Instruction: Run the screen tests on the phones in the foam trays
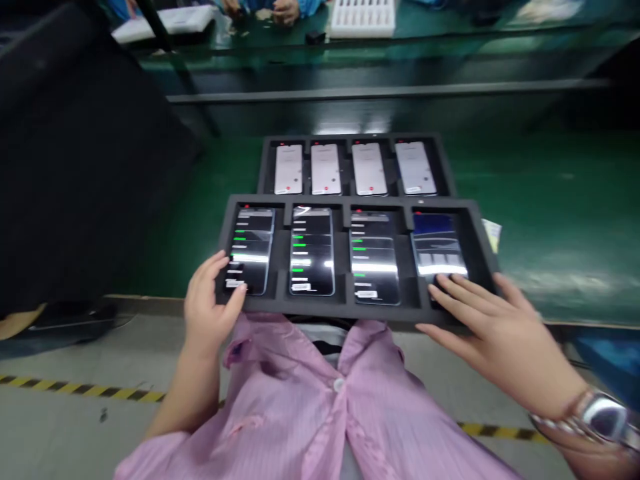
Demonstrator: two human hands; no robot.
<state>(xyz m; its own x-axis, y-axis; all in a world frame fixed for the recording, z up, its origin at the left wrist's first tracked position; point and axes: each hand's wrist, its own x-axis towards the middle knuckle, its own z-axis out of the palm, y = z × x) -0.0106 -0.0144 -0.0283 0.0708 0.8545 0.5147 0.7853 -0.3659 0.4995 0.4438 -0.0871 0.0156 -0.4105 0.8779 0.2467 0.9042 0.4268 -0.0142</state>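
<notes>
A dark foam tray with several smartphones lies in front of me at the bench's front edge. My left hand grips its left front corner, the thumb over the rim beside the leftmost phone. With fingers stretched out, my right hand lies over the lower part of the rightmost phone and the tray's right front corner; it covers that phone's bottom end. The two middle phones, a left one and a right one, show dark screens with white and green lines.
Behind it stands a second foam tray with several phones showing light screens. Both rest on the green bench. A black panel rises at the left. Across the bench are a co-worker's hands and a white slotted tray.
</notes>
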